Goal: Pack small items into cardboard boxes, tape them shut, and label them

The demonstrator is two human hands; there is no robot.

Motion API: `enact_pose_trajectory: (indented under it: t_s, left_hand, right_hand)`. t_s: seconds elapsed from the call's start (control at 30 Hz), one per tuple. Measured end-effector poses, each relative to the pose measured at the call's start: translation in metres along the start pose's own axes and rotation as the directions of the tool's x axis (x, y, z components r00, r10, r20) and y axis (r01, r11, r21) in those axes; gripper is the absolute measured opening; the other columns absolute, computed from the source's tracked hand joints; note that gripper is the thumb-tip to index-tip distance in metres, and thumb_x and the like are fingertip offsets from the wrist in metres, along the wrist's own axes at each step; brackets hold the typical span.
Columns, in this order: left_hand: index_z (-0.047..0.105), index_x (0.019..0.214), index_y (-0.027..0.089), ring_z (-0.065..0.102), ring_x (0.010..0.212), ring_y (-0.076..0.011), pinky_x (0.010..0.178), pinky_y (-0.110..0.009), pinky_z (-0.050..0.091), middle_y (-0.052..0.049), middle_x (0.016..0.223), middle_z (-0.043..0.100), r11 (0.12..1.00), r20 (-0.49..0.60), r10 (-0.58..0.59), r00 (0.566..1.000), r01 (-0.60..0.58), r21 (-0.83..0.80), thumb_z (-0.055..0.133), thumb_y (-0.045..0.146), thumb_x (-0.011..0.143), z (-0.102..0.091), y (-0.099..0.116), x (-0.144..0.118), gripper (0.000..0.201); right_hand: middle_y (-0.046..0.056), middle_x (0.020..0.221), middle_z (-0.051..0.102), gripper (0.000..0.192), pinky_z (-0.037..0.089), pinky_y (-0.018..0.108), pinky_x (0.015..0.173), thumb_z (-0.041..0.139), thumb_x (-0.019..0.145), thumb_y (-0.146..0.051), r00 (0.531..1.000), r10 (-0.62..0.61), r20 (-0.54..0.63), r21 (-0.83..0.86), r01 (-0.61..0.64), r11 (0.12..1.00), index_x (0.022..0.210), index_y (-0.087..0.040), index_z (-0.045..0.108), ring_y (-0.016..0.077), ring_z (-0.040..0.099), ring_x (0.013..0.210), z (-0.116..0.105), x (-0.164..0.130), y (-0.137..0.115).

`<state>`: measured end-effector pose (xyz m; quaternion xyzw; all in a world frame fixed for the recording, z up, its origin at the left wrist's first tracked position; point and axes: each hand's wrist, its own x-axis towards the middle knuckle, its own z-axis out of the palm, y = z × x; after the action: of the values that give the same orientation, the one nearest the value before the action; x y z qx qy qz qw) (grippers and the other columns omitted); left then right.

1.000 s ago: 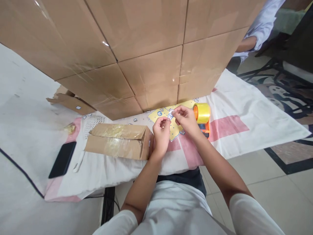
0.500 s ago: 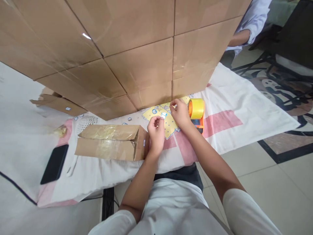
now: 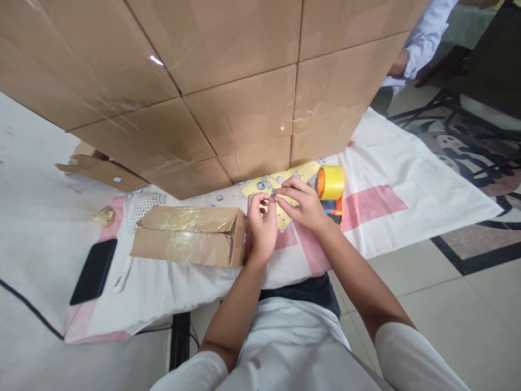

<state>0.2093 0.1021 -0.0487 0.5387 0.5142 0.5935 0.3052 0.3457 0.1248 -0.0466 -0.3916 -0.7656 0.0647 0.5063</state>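
Two hands, left hand [image 3: 260,225] & right hand [image 3: 301,203], both pinch a tiny sticker [image 3: 272,194] w/ fingertips beside taped carton [image 3: 189,237], sticker not yet applied.

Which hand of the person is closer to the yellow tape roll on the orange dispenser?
The right hand is closer: it lies just left of the yellow tape roll, almost touching it. The left hand is farther left, next to the small cardboard box.
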Motion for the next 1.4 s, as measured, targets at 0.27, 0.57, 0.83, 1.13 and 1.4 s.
enact_pose_trajectory:
  t_s: [0.27,0.57,0.83,1.13,1.4]
  left_hand:
    - [0.056,0.088,0.023,0.063,0.098,-0.0164,0.077,-0.029,0.045,-0.003,0.101,0.067,0.985,0.075,0.173,0.982,-0.173,-0.001,0.059,0.021,0.095,-0.003,-0.006,0.0,0.008]
    - [0.058,0.088,0.022,0.063,0.093,-0.016,0.077,-0.028,0.045,-0.003,0.099,0.068,0.996,0.053,0.084,0.995,-0.082,-0.032,0.059,0.024,0.094,0.0,-0.001,-0.001,0.006]
    - [0.058,0.087,0.021,0.057,0.075,-0.0119,0.073,-0.024,0.045,0.002,0.08,0.058,0.961,-0.017,-0.187,0.982,0.179,-0.211,0.059,0.022,0.087,0.0,-0.006,0.001,0.001]
    - [0.058,0.084,0.021,0.054,0.073,-0.0117,0.071,-0.023,0.044,0.002,0.077,0.056,0.95,-0.016,-0.209,0.978,0.199,-0.242,0.061,0.024,0.086,0.001,-0.009,0.0,0.005]
    - [0.057,0.083,0.021,0.052,0.071,-0.0111,0.069,-0.023,0.042,0.003,0.075,0.054,0.943,-0.008,-0.215,0.976,0.206,-0.262,0.061,0.022,0.084,0.002,-0.011,0.0,0.004]
  right_hand:
    - [0.003,0.087,0.062,0.007,0.04,0.028,0.055,0.068,0.094,-0.028,0.992,0.118,-0.041,0.22,-0.106,0.97,0.093,-0.021,0.068,0.011,0.048,0.063,0.006,0.004,-0.002]
    - [0.002,0.084,0.058,0.014,0.039,0.029,0.055,0.06,0.096,-0.026,0.972,0.194,-0.135,0.172,-0.17,0.97,0.083,-0.021,0.059,0.0116,0.046,0.062,0.005,0.003,-0.004]
    - [0.003,0.077,0.067,0.014,0.048,0.03,0.058,0.055,0.095,-0.032,0.801,0.573,-0.171,0.239,-0.531,0.813,0.087,-0.021,0.06,0.0151,0.06,0.058,0.012,0.006,0.018]
    - [0.019,0.11,0.074,0.023,0.055,0.041,0.086,0.053,0.089,-0.011,0.723,0.685,0.088,-0.288,-0.64,0.713,0.09,-0.015,0.075,0.0293,0.072,0.095,0.028,0.003,0.021]
    - [0.018,0.098,0.076,0.032,0.052,0.042,0.081,0.048,0.096,-0.016,0.627,0.768,0.127,-0.437,-0.66,0.611,0.117,-0.02,0.072,0.0334,0.071,0.095,0.028,0.006,0.021]
